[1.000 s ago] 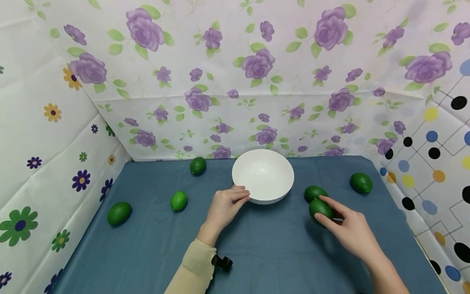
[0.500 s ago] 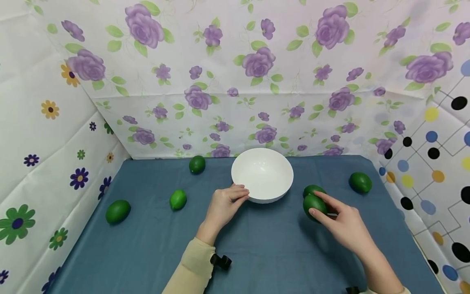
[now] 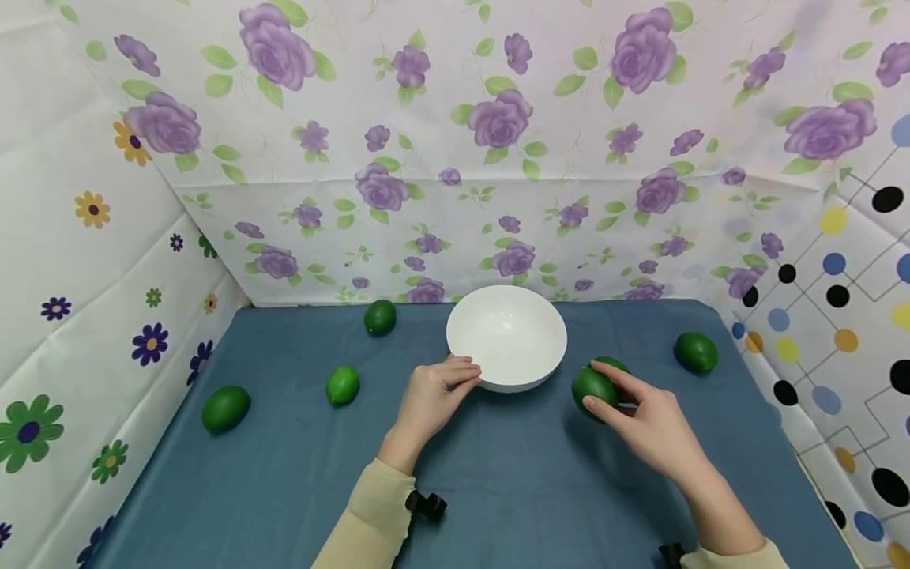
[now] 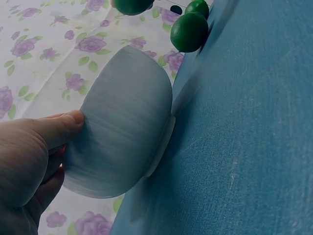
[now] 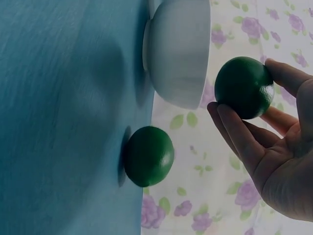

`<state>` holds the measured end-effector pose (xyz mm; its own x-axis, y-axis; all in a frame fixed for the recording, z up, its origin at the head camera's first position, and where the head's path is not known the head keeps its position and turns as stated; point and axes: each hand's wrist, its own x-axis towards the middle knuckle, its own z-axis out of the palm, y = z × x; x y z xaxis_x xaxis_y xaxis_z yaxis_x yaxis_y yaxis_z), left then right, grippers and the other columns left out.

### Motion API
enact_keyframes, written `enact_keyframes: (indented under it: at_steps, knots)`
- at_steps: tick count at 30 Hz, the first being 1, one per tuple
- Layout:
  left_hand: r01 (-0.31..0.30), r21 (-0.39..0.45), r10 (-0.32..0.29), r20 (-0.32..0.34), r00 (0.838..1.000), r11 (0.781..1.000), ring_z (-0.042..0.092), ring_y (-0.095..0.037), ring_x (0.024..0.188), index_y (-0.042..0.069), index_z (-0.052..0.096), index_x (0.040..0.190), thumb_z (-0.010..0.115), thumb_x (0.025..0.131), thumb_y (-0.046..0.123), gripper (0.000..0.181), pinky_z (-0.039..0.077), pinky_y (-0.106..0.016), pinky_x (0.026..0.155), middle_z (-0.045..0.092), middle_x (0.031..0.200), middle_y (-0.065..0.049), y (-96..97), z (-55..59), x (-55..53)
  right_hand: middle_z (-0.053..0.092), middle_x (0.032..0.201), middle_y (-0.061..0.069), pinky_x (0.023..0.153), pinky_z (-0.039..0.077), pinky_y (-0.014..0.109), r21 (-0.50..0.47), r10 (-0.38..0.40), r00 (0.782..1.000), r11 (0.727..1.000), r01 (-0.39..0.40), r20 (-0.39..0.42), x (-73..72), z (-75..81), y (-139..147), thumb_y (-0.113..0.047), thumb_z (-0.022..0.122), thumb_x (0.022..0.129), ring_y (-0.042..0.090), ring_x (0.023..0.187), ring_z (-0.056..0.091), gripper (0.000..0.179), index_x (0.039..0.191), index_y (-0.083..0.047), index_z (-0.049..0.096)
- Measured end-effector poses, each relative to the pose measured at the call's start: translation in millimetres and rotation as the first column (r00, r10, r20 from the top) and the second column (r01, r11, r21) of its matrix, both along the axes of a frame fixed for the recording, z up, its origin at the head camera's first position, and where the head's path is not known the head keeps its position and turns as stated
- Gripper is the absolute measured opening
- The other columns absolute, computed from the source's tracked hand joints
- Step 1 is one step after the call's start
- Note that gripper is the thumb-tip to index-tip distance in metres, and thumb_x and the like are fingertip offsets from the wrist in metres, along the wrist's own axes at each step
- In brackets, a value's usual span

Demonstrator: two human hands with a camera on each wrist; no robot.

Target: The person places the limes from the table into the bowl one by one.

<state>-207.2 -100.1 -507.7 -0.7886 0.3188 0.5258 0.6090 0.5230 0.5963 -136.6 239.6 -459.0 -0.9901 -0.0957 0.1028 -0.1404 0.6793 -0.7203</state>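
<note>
A white bowl (image 3: 507, 336) stands at the back middle of the blue cloth, its inside bare. My left hand (image 3: 435, 399) pinches the bowl's near left rim; in the left wrist view the thumb lies on the outer wall. My right hand (image 3: 650, 423) grips a dark green lime (image 3: 593, 389) between thumb and fingers, to the right of the bowl. That lime is lifted off the cloth, as the right wrist view shows. Behind it, a second lime (image 5: 149, 156) rests on the cloth, mostly covered by the held one in the head view.
Another lime (image 3: 696, 352) lies at the far right of the blue cloth (image 3: 512, 490). On the left are three more: one lime (image 3: 380, 318) at the back, a brighter lime (image 3: 343, 386), and a lime (image 3: 226, 408) near the left edge. Patterned curtains (image 3: 455, 142) enclose three sides.
My right hand has carried the held lime leftward and slightly back, closer to the bowl, now overlapping more of the lime behind it. My left hand keeps its hold on the rim.
</note>
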Motion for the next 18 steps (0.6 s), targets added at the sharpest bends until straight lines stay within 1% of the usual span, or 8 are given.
enact_keyframes:
  at_steps: [2, 7, 11, 15, 18]
  knots:
    - [-0.001, 0.000, 0.001, 0.006, 1.000, 1.000, 0.074, -0.017, 0.117, 0.008, 0.086, 0.111, 0.086, 0.093, 0.011, 0.018, 0.049, -0.027, 0.113, 0.082, 0.107, -0.006, 0.0, 0.3, -0.1, 0.072, 0.130, 0.015, 0.083, 0.067, 0.040, -0.007, 0.006, 1.000, 1.000, -0.006, -0.014, -2.6, 0.7, -3, -0.053, 0.074, 0.101, 0.028, 0.106, 0.075, 0.064, 0.155, -0.023, 0.059]
    - [-0.006, -0.001, 0.007, 0.018, 1.000, 1.000, 0.074, -0.017, 0.117, 0.008, 0.086, 0.110, 0.085, 0.093, 0.010, 0.017, 0.049, -0.027, 0.113, 0.082, 0.106, -0.006, 0.2, 1.0, 0.5, 0.073, 0.128, 0.011, 0.077, 0.064, 0.035, -0.026, 0.019, 0.999, 0.999, -0.020, -0.045, -9.4, 2.5, -13, -0.049, 0.074, 0.102, 0.021, 0.100, 0.074, 0.064, 0.158, -0.024, 0.056]
    - [-0.010, 0.000, 0.010, 0.017, 1.000, 1.000, 0.074, -0.017, 0.117, 0.008, 0.086, 0.110, 0.085, 0.093, 0.010, 0.017, 0.049, -0.027, 0.113, 0.082, 0.106, -0.006, 0.3, 1.7, 0.8, 0.074, 0.123, 0.007, 0.075, 0.062, 0.032, -0.070, 0.038, 0.998, 0.997, -0.041, -0.044, -17.2, 5.1, -25, -0.047, 0.074, 0.103, 0.019, 0.099, 0.073, 0.065, 0.159, -0.022, 0.055]
    - [-0.008, 0.002, 0.008, 0.012, 1.000, 1.000, 0.074, -0.017, 0.117, 0.008, 0.086, 0.110, 0.086, 0.093, 0.009, 0.018, 0.049, -0.028, 0.113, 0.082, 0.106, -0.006, 0.1, 2.1, 0.8, 0.074, 0.122, 0.007, 0.075, 0.063, 0.031, -0.117, 0.059, 0.998, 0.991, -0.062, -0.036, -27.9, 5.8, -37, -0.046, 0.074, 0.103, 0.020, 0.100, 0.073, 0.065, 0.159, -0.019, 0.055]
    - [-0.005, 0.003, 0.005, 0.007, 1.000, 1.000, 0.074, -0.017, 0.116, 0.008, 0.086, 0.110, 0.086, 0.093, 0.010, 0.018, 0.049, -0.028, 0.113, 0.082, 0.107, -0.006, -0.1, 1.9, 0.9, 0.075, 0.122, 0.009, 0.075, 0.064, 0.032, -0.135, 0.063, 0.997, 0.989, -0.067, -0.032, -34.0, 5.3, -46, -0.046, 0.074, 0.103, 0.022, 0.101, 0.074, 0.065, 0.159, -0.018, 0.056]
